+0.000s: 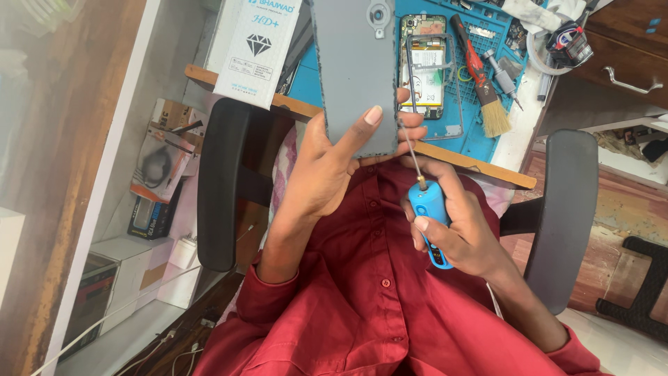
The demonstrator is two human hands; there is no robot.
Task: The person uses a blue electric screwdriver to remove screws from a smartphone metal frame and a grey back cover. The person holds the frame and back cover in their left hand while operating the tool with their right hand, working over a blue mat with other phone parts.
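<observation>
My left hand grips a grey phone back cover, held upright over my lap with the thumb across its lower part. My right hand is wrapped around a blue-handled screwdriver; its thin metal shaft points up toward the cover's lower right edge. On the blue work mat behind lies an opened phone with its battery and circuit board showing.
A red-handled screwdriver, a small brush and a grey tool lie on the mat. A white box stands at the table's left. Black chair armrests flank me. Boxes sit on shelves to the left.
</observation>
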